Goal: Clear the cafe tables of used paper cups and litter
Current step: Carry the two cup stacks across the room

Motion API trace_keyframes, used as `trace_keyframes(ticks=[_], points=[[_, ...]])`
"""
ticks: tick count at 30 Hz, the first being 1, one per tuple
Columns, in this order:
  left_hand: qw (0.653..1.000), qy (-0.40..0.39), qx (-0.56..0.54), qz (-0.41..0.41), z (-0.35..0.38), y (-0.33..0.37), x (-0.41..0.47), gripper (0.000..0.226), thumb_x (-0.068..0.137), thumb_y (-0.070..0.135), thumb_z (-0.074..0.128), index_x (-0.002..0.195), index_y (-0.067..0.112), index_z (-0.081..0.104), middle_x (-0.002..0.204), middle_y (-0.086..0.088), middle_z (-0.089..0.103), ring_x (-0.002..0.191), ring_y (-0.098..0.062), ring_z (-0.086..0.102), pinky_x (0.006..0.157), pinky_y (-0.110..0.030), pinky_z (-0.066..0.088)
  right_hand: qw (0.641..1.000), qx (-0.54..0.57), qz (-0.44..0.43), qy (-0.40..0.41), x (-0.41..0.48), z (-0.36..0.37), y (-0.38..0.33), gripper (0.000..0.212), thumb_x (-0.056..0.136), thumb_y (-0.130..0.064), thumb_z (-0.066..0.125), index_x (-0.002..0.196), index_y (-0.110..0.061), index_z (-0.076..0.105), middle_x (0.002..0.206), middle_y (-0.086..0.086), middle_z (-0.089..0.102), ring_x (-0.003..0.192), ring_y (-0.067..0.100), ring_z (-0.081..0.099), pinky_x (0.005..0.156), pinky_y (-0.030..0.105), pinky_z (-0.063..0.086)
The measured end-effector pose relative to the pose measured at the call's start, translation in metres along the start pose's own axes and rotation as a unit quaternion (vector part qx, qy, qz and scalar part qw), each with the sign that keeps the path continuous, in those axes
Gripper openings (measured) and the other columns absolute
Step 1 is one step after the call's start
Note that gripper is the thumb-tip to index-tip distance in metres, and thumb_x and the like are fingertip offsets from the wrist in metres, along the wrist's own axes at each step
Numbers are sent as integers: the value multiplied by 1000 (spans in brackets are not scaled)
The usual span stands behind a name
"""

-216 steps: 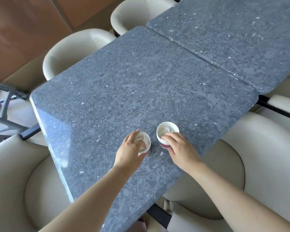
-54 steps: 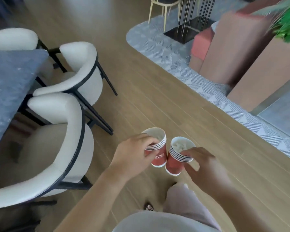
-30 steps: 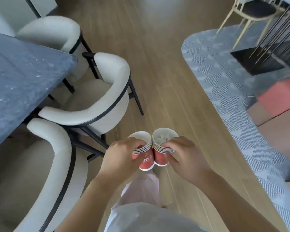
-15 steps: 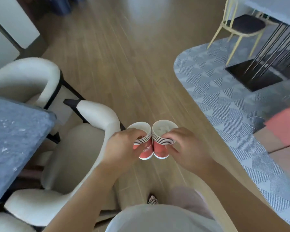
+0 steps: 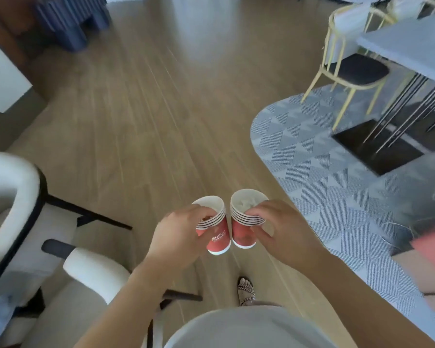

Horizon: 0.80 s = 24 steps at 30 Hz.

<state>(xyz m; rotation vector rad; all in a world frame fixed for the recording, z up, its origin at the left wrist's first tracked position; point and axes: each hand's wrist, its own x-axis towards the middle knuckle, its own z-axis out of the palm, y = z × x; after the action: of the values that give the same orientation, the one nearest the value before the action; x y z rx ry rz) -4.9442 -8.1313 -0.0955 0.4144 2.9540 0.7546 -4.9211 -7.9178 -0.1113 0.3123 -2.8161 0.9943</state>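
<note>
I carry two stacks of red paper cups with white rims, side by side in front of my body, above the wooden floor. My left hand [image 5: 176,237] grips the left cup stack [image 5: 217,237] by its rims. My right hand [image 5: 284,234] holds the right cup stack [image 5: 242,236], which has crumpled white litter [image 5: 246,202] inside its top cup. The two stacks almost touch. My fingers cover part of each stack's rims.
Cream armchairs with black frames [image 5: 13,197] stand at the left. A patterned grey rug [image 5: 337,187] lies at the right, with a yellow-framed chair [image 5: 352,69] and a grey table [image 5: 417,43] on thin metal legs. Wooden floor [image 5: 161,109] stretches ahead. My sandalled foot [image 5: 246,290] shows below.
The view has swung on past the grey stone table, which is now out of sight. The armchairs slid left and the yellow chair and rug came closer. Both hands keep their cups.
</note>
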Motion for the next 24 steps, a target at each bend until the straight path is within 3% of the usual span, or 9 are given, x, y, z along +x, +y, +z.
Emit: trace_keyframes(ticks=[6, 14, 18, 21, 24], points=[[996, 12, 1, -86, -17, -38, 97, 22, 79, 34, 66, 101, 37, 64, 97, 19, 65, 84, -8, 59, 68, -23, 44, 999, 18, -22, -28, 128, 11, 35, 34, 73, -8, 67, 103, -23, 65, 102, -6, 66, 98, 16, 57, 85, 25, 42], [977, 79, -18, -199, -53, -137, 189, 23, 75, 27, 69, 97, 35, 67, 85, 24, 58, 70, -3, 50, 57, -10, 32, 988, 49, -97, -108, 292, 82, 21, 32, 73, -4, 67, 101, -19, 66, 101, -5, 67, 96, 15, 59, 81, 24, 44], [974, 88, -10, -207, -82, -198, 252, 21, 76, 26, 69, 95, 33, 66, 87, 20, 63, 69, -3, 49, 56, -8, 28, 983, 45, -110, -137, 386, 118, 4, 31, 75, -3, 67, 102, -17, 66, 103, -5, 66, 99, 12, 57, 84, 12, 33], [973, 88, -9, -215, -116, -242, 305, 19, 75, 28, 68, 91, 37, 64, 75, 26, 54, 65, -1, 48, 53, -8, 28, 982, 46, -117, -141, 458, 138, -13, 31, 71, 1, 69, 99, -14, 67, 99, -3, 67, 95, 8, 55, 83, 3, 29], [970, 98, -17, -224, -149, -289, 356, 18, 75, 30, 68, 89, 39, 62, 76, 24, 56, 68, -3, 53, 54, -13, 34, 982, 56, -129, -124, 526, 164, -27, 31, 70, 2, 70, 96, -15, 67, 97, -3, 68, 93, 9, 57, 83, 9, 37]])
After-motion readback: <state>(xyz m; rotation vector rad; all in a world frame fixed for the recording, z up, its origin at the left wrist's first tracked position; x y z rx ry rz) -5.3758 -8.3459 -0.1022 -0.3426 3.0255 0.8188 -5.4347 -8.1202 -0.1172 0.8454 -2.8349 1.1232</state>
